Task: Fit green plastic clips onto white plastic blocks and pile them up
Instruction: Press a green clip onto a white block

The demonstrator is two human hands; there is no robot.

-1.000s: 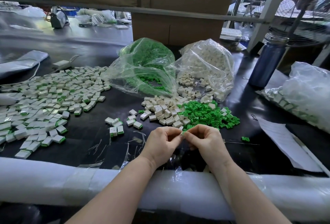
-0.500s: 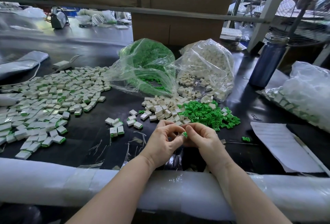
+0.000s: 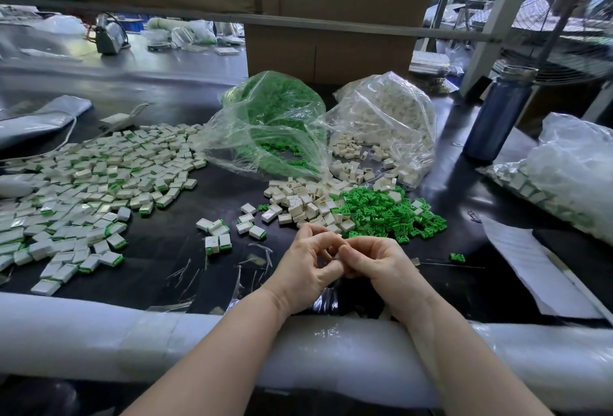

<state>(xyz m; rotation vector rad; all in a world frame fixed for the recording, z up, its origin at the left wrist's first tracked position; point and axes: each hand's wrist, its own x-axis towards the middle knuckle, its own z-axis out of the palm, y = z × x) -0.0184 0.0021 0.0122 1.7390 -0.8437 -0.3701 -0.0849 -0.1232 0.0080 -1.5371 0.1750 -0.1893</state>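
My left hand (image 3: 306, 266) and my right hand (image 3: 381, 266) meet fingertip to fingertip just above the dark table, near its front edge. Their curled fingers pinch a small piece between them, and the fingers hide it. Right behind the hands lies a heap of loose white blocks (image 3: 308, 203), with a heap of green clips (image 3: 391, 213) to its right. Several blocks fitted with clips (image 3: 217, 233) lie left of the hands. A wide spread of fitted blocks (image 3: 86, 190) covers the left of the table.
An open bag of green clips (image 3: 272, 123) and one of white blocks (image 3: 388, 117) lie behind the heaps. At the right are a blue bottle (image 3: 497, 117), a paper sheet (image 3: 530, 263), another filled bag (image 3: 570, 176) and a stray clip (image 3: 457, 257). White foam padding (image 3: 99, 332) lines the front edge.
The green clip that showed between my fingertips half a second ago is now hidden. Both hands have stayed in place, with the fingers pressed closer together.
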